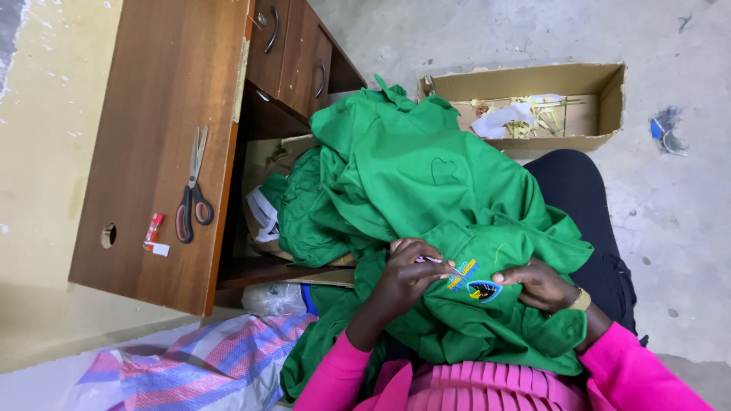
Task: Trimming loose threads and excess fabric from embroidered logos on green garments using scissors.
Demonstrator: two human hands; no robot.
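— What is the person busy with right now?

— Hand work on a green garment (426, 190) heaped across the lap. The left hand (411, 268) is closed in a pinch on a thin pinkish tool (435, 261), most likely a needle or small picker, with its tip at the embroidered badge (474, 281) on the cloth.

— And the other hand?

— The right hand (542, 283) is closed too, fingers gripping a fold of the garment just beside the badge and holding it taut.

— So which step would that be?

— It looks like stitching or picking at the badge's edge, midway through. The next move would call for a steady, small motion of the tool while the right hand keeps the fabric tight.

— Anything else around?

— Scissors (193, 190) lie on the wooden tabletop (164, 91), well apart from the hands. A cardboard box (590, 80) with scraps sits on the floor beyond the garment.
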